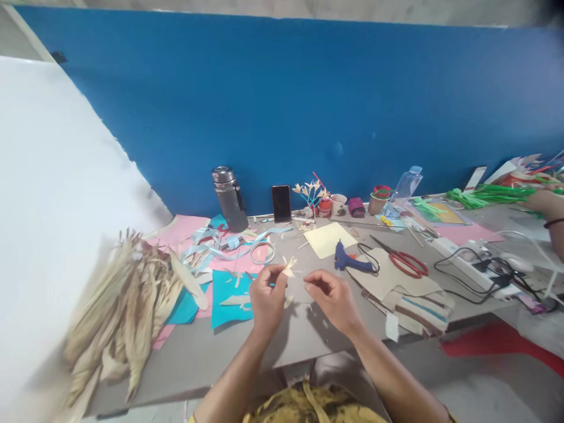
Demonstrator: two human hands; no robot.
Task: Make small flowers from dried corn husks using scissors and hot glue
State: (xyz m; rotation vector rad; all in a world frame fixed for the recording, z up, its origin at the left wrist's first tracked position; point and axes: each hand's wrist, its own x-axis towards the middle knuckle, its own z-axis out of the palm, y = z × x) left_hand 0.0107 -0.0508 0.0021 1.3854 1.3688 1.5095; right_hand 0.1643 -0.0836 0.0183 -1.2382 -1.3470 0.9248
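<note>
Head camera, going left to right: there's a big bundle of dried corn husks (132,311) well out to the left of the left hand's (268,296) fingers. Closer in, still left of those fingers, a blue sheet (220,314) sits with husk scraps on it, and light blue ribbon (205,244) is tangled up beyond it. The gray thermos (231,202) stands farther back, past the fingertips and off to the left. The left thumb and fingers are pinched closed on a little pale husk flower (289,266), which pokes up right at the fingertips, between the two hands. A phone (281,203) is propped upright behind it against the blue panel (282,106).

The right hand (332,296) is just right of the flower, apart from it, fingers curled with thumb and index tips close together; can't tell if there's anything thin between them. Ahead of those fingers there's a pale yellow sheet (330,239), with more husk flowers (311,191) standing farther back. Right of the fingers: blue glue gun (352,261), then red-handled scissors (408,264), with a striped glove (418,308) nearer the wearer. Way out right, another person's hand (546,202) is at some green stems (497,195).
</note>
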